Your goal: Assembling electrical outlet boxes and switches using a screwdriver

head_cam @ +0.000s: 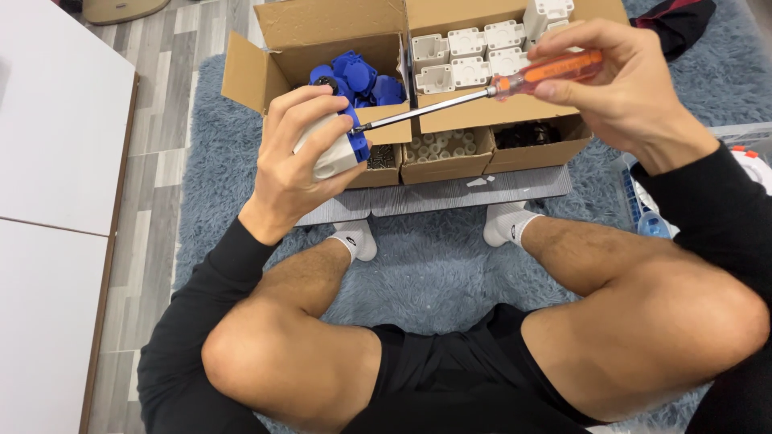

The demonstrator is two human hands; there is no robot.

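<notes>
A small white housing (326, 149) with a blue part (357, 143) at its end is gripped in the left hand (293, 165), left of the frame's centre, the fingers wrapped around it from above. A screwdriver (482, 92) with a clear orange handle is pinched in the right hand (623, 88) at the upper right, and its metal shaft is slanted down and left so that the tip is met at the blue part. Both are held in the air above a row of cardboard boxes at the top of the frame. Blue parts (362, 76) are seen in the box (322, 32) just behind the left hand, and white housings (474, 52) are stacked in the box to its right. Three small trays are lined up in front of them: dark screws (382, 157) in the left one, pale round pieces (438, 145) in the middle one, dark pieces (531, 133) in the right one. A grey shaggy rug (426, 265) is spread beneath the boxes and the crossed legs. White panels (56, 145) are laid along the left edge.
</notes>
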